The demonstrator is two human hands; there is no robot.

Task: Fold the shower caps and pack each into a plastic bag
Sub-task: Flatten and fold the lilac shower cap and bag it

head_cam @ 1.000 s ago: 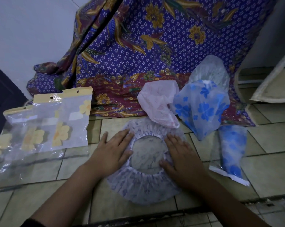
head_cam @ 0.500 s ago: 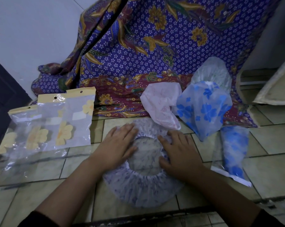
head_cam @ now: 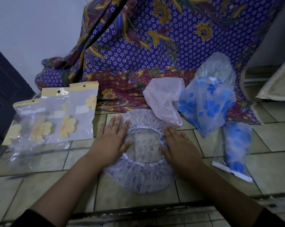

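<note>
both hands flat, fingers spread, pressing a purple-print cap [head_cam: 139, 176] on the tile floor [head_cam: 45, 185]: left hand [head_cam: 111, 141] on its left rim, right hand [head_cam: 179, 148] on its right rim. empty bags [head_cam: 56, 122] lie left; pink cap [head_cam: 164, 99], blue cap [head_cam: 207, 104], bagged cap [head_cam: 235, 148] right.

So from my feed I'm looking down at a tiled floor [head_cam: 40, 182], beige-green squares with dark grout, kinda grimy. Back left there's a plain pale wall [head_cam: 32, 30], and a dark door [head_cam: 2, 89] at the far left edge. Most of the back is covered by a big purple batik cloth [head_cam: 138, 51] with gold and maroon flowers, its hem spread onto the tiles. Far right, a whitish panel [head_cam: 276, 87] sits tilted. A dark gritty strip [head_cam: 138, 210] runs along the bottom. Light's dim and bluish.
</note>
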